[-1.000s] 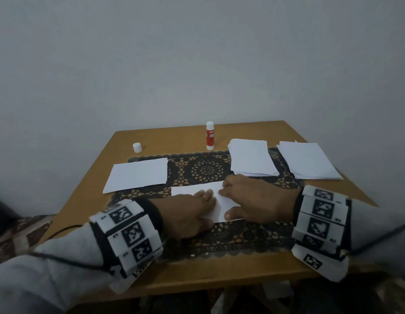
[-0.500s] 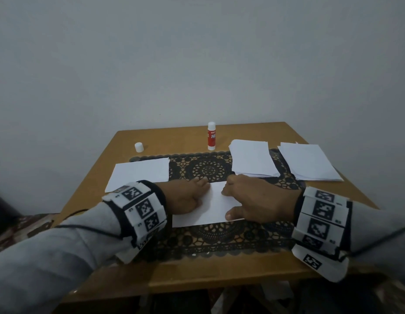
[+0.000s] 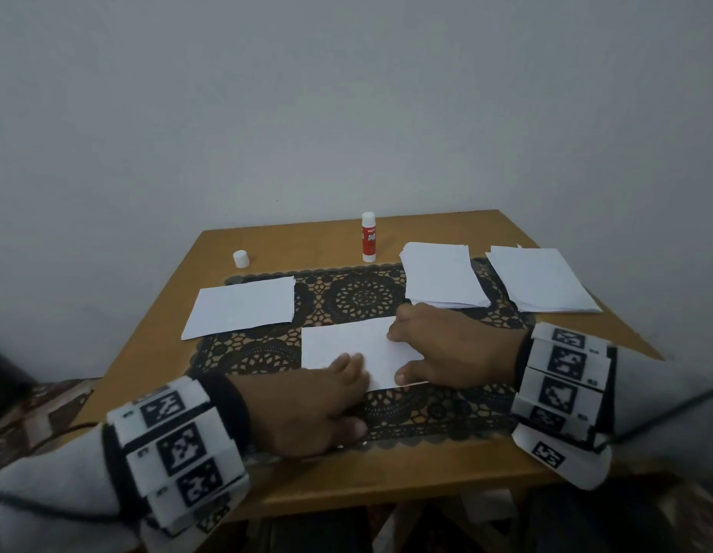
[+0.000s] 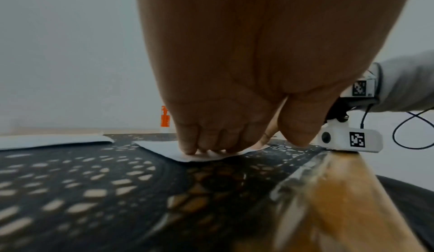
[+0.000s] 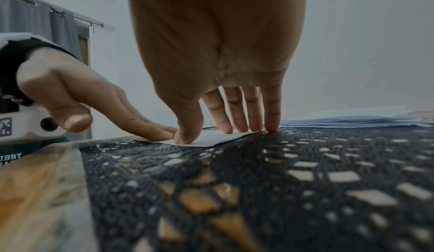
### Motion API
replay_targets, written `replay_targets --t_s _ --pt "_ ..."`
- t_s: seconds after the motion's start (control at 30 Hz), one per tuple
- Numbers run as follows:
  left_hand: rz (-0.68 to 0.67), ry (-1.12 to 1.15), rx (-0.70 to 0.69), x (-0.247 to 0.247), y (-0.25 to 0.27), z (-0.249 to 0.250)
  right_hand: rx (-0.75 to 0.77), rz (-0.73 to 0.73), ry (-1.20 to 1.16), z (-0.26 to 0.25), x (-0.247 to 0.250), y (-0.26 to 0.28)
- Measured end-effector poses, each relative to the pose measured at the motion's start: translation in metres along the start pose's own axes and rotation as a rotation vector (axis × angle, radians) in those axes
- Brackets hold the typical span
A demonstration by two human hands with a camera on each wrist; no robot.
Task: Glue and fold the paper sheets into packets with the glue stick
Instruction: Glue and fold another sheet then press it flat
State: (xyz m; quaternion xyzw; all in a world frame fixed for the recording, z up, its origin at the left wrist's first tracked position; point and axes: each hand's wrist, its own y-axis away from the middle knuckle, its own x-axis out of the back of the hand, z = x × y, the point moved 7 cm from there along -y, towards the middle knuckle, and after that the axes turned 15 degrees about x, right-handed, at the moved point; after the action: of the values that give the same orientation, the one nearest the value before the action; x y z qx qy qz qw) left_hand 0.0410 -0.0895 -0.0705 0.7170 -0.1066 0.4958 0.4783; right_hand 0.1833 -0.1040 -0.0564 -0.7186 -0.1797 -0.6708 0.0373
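Flat hands [image 3: 387, 377] on folded paper [image 3: 347, 343]

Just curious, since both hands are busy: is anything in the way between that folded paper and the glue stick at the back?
Nothing visible. Only bare lace mat and table lie between the folded paper and the upright glue stick.

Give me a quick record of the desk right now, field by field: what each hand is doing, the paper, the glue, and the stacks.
left hand: fingers press flat on the folded sheet's near edge
right hand: fingertips hold down the sheet's right end
folded sheet: flat on the black lace mat
glue stick: upright, uncapped, behind the mat
cap: alone, far left of the table
paper stacks: two at right
finished packets: left of the mat
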Motion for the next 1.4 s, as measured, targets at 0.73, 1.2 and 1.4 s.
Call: replay_targets --t_s 0.73,1.2,1.4 --pt "0.068 0.042 0.171 0.011 -0.021 -0.028 -0.141 -0.077 -0.042 -0.017 -0.012 -0.005" --pt "0.352 0.172 0.236 0.043 -0.041 -0.056 -0.182 -0.169 -0.004 -0.02 -0.009 -0.014" --pt "0.301 0.254 0.275 0.053 -0.051 -0.06 -0.132 -0.078 -0.027 -0.011 0.0 -0.008"
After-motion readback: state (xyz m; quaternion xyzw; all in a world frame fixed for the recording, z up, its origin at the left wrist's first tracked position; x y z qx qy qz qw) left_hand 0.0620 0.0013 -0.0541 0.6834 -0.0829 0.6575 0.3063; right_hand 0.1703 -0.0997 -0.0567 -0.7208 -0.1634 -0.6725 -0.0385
